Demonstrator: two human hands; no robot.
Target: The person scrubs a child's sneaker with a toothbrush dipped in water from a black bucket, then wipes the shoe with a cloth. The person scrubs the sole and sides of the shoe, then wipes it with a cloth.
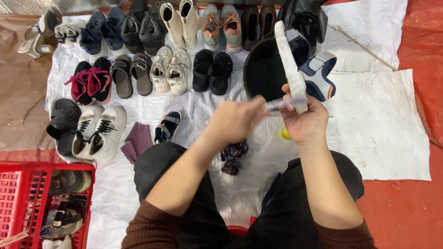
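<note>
Two hands meet at frame centre: my right hand (302,121) grips the navy sandal (302,69) by its heel, long axis running up-frame, white sole leftward; my left hand (237,120) pinches a slim brush (281,104), touching the sole's lower end.

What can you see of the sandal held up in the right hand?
The navy and grey strapped sandal with a white sole is held on edge, its scuffed, dirty sole turned left and the straps, with a small orange accent, turned right. The right hand grips its lower end. The left hand presses a small brush-like tool against the sole, above the black basin.
</note>
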